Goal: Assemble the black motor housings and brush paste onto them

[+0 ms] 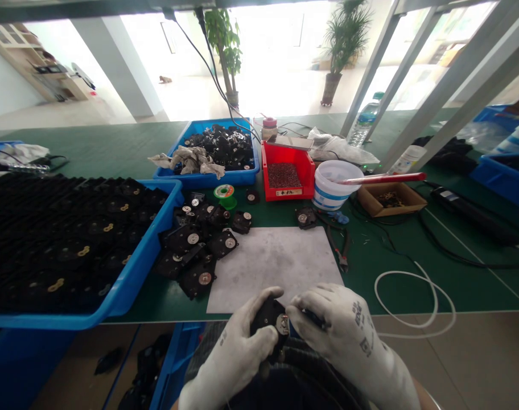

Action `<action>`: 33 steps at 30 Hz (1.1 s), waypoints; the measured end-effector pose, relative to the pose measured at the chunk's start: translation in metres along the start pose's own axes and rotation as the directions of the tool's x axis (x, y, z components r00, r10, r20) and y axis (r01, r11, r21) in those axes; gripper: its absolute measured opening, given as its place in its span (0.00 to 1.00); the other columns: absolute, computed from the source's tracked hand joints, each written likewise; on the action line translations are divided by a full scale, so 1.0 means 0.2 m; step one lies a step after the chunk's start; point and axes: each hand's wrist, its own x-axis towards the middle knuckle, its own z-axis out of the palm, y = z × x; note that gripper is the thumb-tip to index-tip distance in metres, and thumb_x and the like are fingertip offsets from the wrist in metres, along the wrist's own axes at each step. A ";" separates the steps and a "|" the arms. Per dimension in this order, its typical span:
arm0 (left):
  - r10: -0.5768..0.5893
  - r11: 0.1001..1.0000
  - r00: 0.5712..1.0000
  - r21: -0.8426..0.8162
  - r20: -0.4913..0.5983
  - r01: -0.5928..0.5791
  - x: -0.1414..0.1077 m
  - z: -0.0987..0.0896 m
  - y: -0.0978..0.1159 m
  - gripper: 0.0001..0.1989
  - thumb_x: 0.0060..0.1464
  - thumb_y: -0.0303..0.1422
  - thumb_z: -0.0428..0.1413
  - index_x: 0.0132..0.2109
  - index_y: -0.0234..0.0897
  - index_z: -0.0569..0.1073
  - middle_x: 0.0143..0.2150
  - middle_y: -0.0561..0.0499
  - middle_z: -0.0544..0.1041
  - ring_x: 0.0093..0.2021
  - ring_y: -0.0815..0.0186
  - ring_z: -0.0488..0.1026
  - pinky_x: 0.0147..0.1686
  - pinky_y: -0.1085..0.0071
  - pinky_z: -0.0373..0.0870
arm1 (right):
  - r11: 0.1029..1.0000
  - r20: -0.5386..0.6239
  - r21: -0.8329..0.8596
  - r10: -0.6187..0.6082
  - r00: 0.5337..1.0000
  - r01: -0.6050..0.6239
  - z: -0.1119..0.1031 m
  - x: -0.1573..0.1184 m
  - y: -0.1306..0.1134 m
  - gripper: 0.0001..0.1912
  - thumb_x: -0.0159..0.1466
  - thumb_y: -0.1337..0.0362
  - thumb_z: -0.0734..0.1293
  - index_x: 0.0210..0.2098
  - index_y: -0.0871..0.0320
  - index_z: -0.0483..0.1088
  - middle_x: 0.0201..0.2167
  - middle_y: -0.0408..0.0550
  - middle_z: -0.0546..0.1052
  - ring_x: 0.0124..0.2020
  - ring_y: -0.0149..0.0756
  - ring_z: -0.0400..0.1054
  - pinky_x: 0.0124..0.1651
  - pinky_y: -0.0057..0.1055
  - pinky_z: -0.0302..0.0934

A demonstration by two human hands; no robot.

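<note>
Both hands wear white gloves and meet at the table's front edge. My left hand is closed round a black part with a round silver disc on it. Close against the part's right side is my right hand, its fingers curled round a small dark object that is mostly hidden. A stained white sheet lies just beyond the hands. Left of the sheet is a loose pile of similar black parts.
A blue tray of stacked black parts stands left. Farther back are another blue tray, a red bin, a white tub and a cardboard box. Pliers and a white tube lie right.
</note>
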 end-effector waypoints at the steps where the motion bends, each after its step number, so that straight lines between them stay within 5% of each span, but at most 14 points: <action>1: -0.010 1.000 1.000 -0.003 0.006 0.010 0.00 0.00 0.00 0.35 0.49 0.30 0.53 0.66 0.37 0.73 0.64 0.47 0.78 0.66 0.51 0.70 0.64 0.62 0.68 | 1.000 0.001 -0.004 0.002 1.000 -0.002 0.00 0.00 0.00 0.21 0.75 0.64 0.64 0.24 0.56 0.69 0.22 0.41 0.73 0.23 0.33 0.67 0.31 0.34 0.52; 5: -0.019 1.000 1.000 -0.014 0.001 0.019 0.00 0.00 0.00 0.35 0.49 0.30 0.54 0.66 0.38 0.73 0.64 0.47 0.78 0.66 0.51 0.70 0.64 0.62 0.68 | 1.000 0.008 0.010 0.006 1.000 -0.006 0.00 0.00 0.01 0.19 0.74 0.65 0.64 0.25 0.56 0.70 0.21 0.41 0.74 0.23 0.34 0.68 0.30 0.34 0.53; 8: 0.006 0.998 1.000 -0.057 0.007 -0.006 0.01 0.00 -0.01 0.34 0.50 0.31 0.55 0.65 0.38 0.73 0.63 0.46 0.78 0.65 0.50 0.71 0.64 0.60 0.68 | 0.983 0.052 0.165 0.078 0.996 -0.085 -0.02 -0.01 0.01 0.06 0.68 0.61 0.72 0.36 0.56 0.76 0.29 0.42 0.80 0.28 0.35 0.75 0.33 0.31 0.61; 11: 0.041 0.992 0.999 -0.117 0.020 -0.039 0.01 0.00 -0.01 0.32 0.51 0.34 0.57 0.65 0.36 0.73 0.61 0.44 0.79 0.64 0.49 0.72 0.63 0.60 0.69 | 0.904 0.179 0.336 0.214 0.960 -0.264 -0.05 -0.03 0.02 0.22 0.60 0.62 0.77 0.52 0.54 0.74 0.40 0.43 0.83 0.36 0.36 0.80 0.37 0.26 0.69; 13: 0.051 0.987 0.999 -0.150 0.000 -0.050 0.01 0.00 -0.01 0.32 0.52 0.36 0.58 0.65 0.36 0.73 0.59 0.45 0.80 0.62 0.49 0.73 0.61 0.62 0.71 | 0.873 0.216 0.378 0.242 0.946 -0.309 -0.07 -0.03 0.02 0.21 0.63 0.65 0.74 0.55 0.52 0.73 0.43 0.43 0.83 0.39 0.36 0.80 0.41 0.25 0.71; 17: 0.002 0.981 1.000 -0.195 0.003 -0.002 0.00 0.00 -0.01 0.32 0.54 0.37 0.59 0.67 0.37 0.71 0.51 0.46 0.82 0.54 0.53 0.77 0.51 0.67 0.76 | 0.857 0.233 0.412 0.230 0.945 -0.310 -0.06 -0.04 0.01 0.09 0.74 0.64 0.64 0.47 0.53 0.77 0.40 0.46 0.83 0.41 0.37 0.80 0.45 0.28 0.71; 22: -0.041 0.983 0.999 -0.180 0.025 0.045 -0.01 0.00 0.02 0.34 0.53 0.36 0.57 0.67 0.38 0.70 0.47 0.48 0.81 0.44 0.58 0.78 0.41 0.71 0.75 | 0.691 0.379 0.502 0.364 0.851 -0.520 0.01 -0.09 0.02 0.12 0.77 0.60 0.60 0.45 0.54 0.75 0.34 0.46 0.81 0.31 0.36 0.77 0.31 0.25 0.69; 33: -0.004 0.992 1.000 -0.130 0.004 0.004 -0.01 0.00 0.00 0.35 0.50 0.37 0.57 0.66 0.38 0.71 0.49 0.47 0.81 0.42 0.59 0.76 0.40 0.70 0.75 | 0.513 0.492 0.539 0.452 0.744 -0.668 0.04 -0.09 0.01 0.15 0.76 0.53 0.63 0.46 0.57 0.76 0.36 0.48 0.81 0.36 0.38 0.75 0.36 0.26 0.69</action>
